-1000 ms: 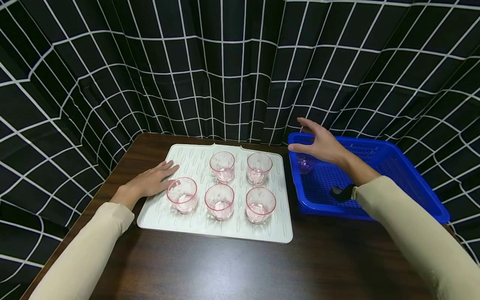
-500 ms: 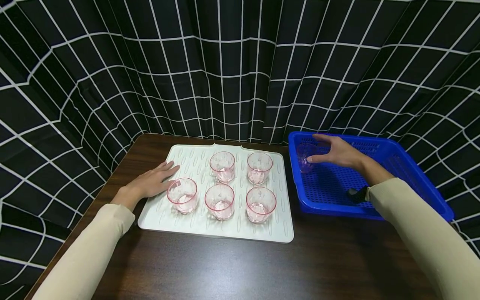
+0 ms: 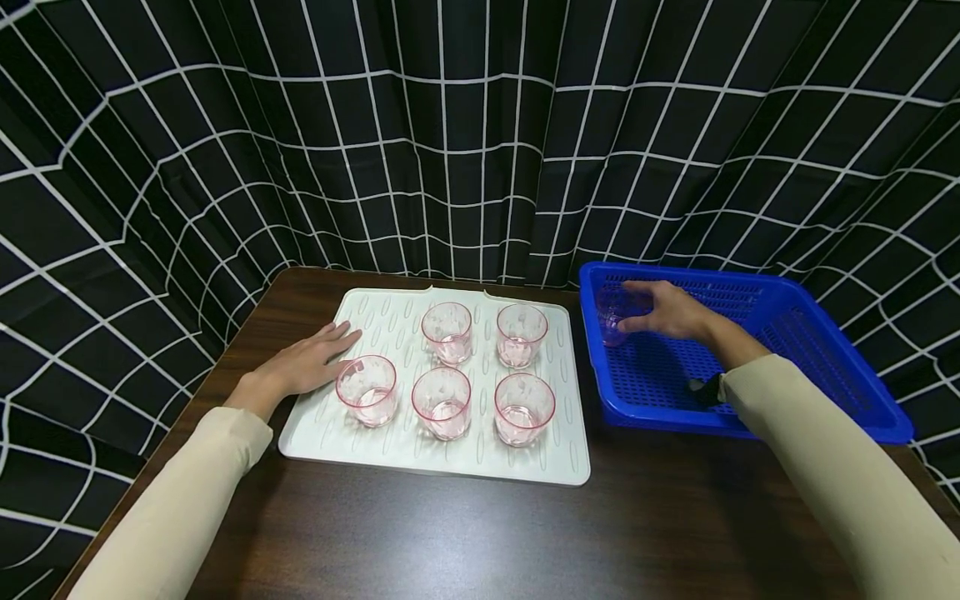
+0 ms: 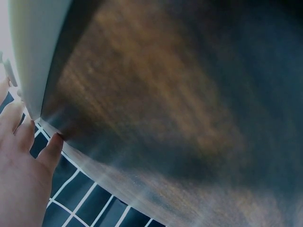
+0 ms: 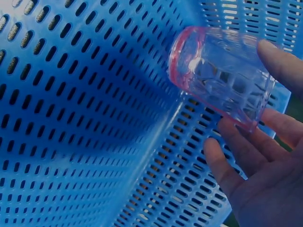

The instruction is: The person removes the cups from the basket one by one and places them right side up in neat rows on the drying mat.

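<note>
In the head view, my left hand point(image 3: 303, 362) lies with straight fingers on the left edge of a white ribbed drying tray point(image 3: 337, 442), beside the front left glass point(image 3: 369, 392). Several clear, pink-rimmed glasses stand upright there, including the middle front glass point(image 3: 442, 404) and the back right glass point(image 3: 519, 335). Inside a blue perforated basket point(image 3: 637, 415), my right hand point(image 3: 670, 312) holds another glass point(image 5: 222, 71) between thumb and fingers. The right wrist view shows its pink rim pointing away from my palm, close to the basket wall.
A dark wooden table point(image 3: 420, 533) carries tray and basket, which stand side by side. Behind them hangs a black curtain point(image 3: 480, 150) with a white grid. A black band point(image 3: 705, 390) circles my right wrist.
My right hand has come down from above the basket's left side to the glass inside and closed around it. My left hand and the glasses on the tray stay put.
</note>
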`<move>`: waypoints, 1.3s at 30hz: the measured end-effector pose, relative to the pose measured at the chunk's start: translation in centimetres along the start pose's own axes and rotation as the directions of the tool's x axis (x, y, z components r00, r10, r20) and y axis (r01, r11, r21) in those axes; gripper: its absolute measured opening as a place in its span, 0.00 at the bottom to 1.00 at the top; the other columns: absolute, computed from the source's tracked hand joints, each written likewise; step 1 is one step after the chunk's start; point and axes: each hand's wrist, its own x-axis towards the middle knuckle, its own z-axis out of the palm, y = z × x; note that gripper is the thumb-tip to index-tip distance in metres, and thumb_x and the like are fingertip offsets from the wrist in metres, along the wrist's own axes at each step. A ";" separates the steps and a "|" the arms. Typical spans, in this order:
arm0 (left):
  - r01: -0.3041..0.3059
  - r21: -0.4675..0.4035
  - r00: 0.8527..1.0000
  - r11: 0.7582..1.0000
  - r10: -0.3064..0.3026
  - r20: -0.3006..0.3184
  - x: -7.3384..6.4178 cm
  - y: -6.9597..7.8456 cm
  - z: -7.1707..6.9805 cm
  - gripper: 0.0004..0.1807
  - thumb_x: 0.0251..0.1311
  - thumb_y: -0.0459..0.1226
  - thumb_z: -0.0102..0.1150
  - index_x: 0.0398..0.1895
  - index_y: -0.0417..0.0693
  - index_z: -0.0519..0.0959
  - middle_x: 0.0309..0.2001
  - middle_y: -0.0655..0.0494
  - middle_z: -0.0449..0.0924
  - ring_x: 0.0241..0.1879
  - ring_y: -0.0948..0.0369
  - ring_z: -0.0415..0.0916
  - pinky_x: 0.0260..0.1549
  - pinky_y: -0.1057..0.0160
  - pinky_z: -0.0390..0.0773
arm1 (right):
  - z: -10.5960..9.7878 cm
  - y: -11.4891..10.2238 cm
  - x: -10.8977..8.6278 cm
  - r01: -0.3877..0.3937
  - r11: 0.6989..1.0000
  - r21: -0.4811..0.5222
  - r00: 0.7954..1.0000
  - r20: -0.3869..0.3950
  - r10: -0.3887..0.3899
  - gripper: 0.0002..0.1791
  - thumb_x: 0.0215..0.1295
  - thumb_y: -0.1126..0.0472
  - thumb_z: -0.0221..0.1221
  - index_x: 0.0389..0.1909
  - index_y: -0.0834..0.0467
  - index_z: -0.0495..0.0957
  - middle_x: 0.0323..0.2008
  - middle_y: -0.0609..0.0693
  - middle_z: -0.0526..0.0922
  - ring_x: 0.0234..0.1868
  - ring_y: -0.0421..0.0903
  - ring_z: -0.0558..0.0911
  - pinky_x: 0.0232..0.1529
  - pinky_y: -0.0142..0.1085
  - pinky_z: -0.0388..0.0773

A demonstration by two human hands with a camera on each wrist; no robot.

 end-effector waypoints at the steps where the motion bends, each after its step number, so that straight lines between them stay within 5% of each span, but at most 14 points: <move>1: 0.003 -0.002 1.000 1.000 -0.003 0.001 0.0 0.1 -0.1 0.35 0.74 0.51 0.47 0.77 0.44 0.57 0.78 0.38 0.48 0.76 0.38 0.40 0.68 0.33 0.51 | 0.0 0.0 0.0 0.001 1.000 -0.001 1.000 -0.003 -0.001 0.47 0.65 0.57 0.66 0.75 0.69 0.51 0.70 0.75 0.58 0.67 0.73 0.63 0.63 0.65 0.64; 18: 0.026 0.008 1.000 1.000 -0.026 0.015 0.1 0.0 0.0 0.35 0.75 0.51 0.46 0.78 0.47 0.56 0.78 0.39 0.47 0.77 0.38 0.39 0.68 0.32 0.50 | -0.3 -0.2 -0.4 -0.014 1.000 0.004 1.000 -0.028 0.014 0.45 0.66 0.55 0.65 0.75 0.68 0.52 0.69 0.74 0.60 0.68 0.73 0.63 0.63 0.64 0.64; 26: 0.017 0.005 1.000 1.000 -0.017 0.004 0.1 0.2 -0.1 0.35 0.75 0.52 0.46 0.78 0.46 0.56 0.78 0.39 0.47 0.76 0.38 0.40 0.68 0.33 0.49 | -1.4 -0.8 -0.9 -0.014 1.000 -0.005 0.991 -0.132 0.013 0.45 0.67 0.50 0.65 0.74 0.69 0.55 0.67 0.73 0.65 0.66 0.71 0.67 0.61 0.63 0.67; 32: 0.010 0.005 1.000 1.000 -0.010 0.003 0.0 0.3 -0.2 0.34 0.75 0.51 0.46 0.78 0.45 0.57 0.78 0.38 0.48 0.76 0.38 0.40 0.68 0.33 0.50 | -2.3 -1.1 -1.5 -0.013 1.000 0.020 0.962 -0.272 0.018 0.50 0.64 0.40 0.64 0.73 0.70 0.58 0.64 0.73 0.69 0.63 0.70 0.70 0.59 0.63 0.70; 39: 0.015 0.007 1.000 1.000 -0.015 0.003 -0.1 0.3 -0.2 0.34 0.75 0.50 0.47 0.78 0.45 0.57 0.78 0.38 0.48 0.76 0.38 0.40 0.68 0.33 0.51 | -2.4 -1.6 -2.0 -0.003 0.997 0.082 0.901 -0.431 0.038 0.53 0.59 0.32 0.63 0.71 0.68 0.62 0.62 0.72 0.71 0.62 0.69 0.70 0.61 0.63 0.68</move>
